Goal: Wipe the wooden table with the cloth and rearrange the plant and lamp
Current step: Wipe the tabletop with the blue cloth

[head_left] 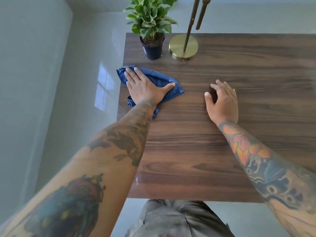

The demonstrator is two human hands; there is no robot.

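head view: left hand flat on blue cloth, fingers straight, pressing it to table at left edge, nothing clenched. cloth crumpled, part overhanging edge. right hand released, fingers loosely spread, resting on bare wood right of cloth, apart from it. plant in dark pot at far left corner, upright. lamp, brass round base, just right of pot, stem rising out of frame. grey glossy floor left of table.
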